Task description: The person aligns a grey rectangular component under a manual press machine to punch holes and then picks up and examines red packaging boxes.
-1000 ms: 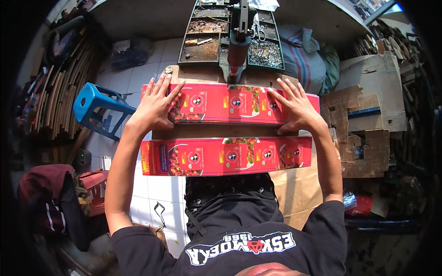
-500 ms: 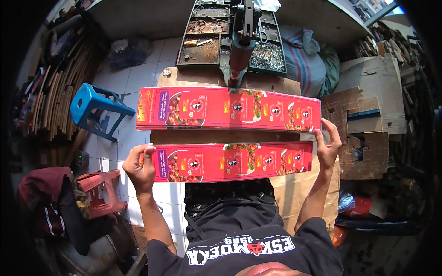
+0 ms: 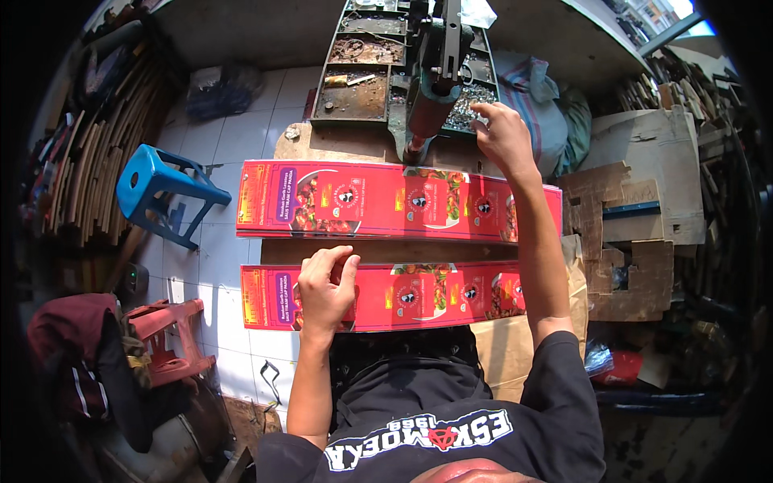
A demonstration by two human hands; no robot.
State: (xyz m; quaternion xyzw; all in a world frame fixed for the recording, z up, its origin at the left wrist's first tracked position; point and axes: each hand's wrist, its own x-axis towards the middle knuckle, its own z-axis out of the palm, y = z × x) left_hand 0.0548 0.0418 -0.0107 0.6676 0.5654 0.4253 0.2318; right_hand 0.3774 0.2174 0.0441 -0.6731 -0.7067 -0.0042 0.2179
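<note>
Two long red printed strips lie crosswise before me, one behind the other. The far strip (image 3: 378,205) appears to be a stack of several sheets below the press, and the near strip (image 3: 423,294) lies close to my lap. My left hand (image 3: 326,286) is over the left part of the near strip, its fingers curled together; what they hold, if anything, is hidden. My right hand (image 3: 506,137) reaches over the far strip to a tray compartment of small shiny metal pieces (image 3: 460,111). Its fingertips are bent in a pinch; any piece between them is too small to make out.
A dark green hand press (image 3: 435,101) stands between divided trays (image 3: 354,88) behind the strips. A blue stool (image 3: 165,185) and a red stool (image 3: 173,342) are at the left. Brown cardboard (image 3: 632,298) and a striped sack (image 3: 527,105) are at the right.
My right hand has left the right end of the far strip and moved up to the metal pieces. My left hand has let go of the near strip's left end and shifted right.
</note>
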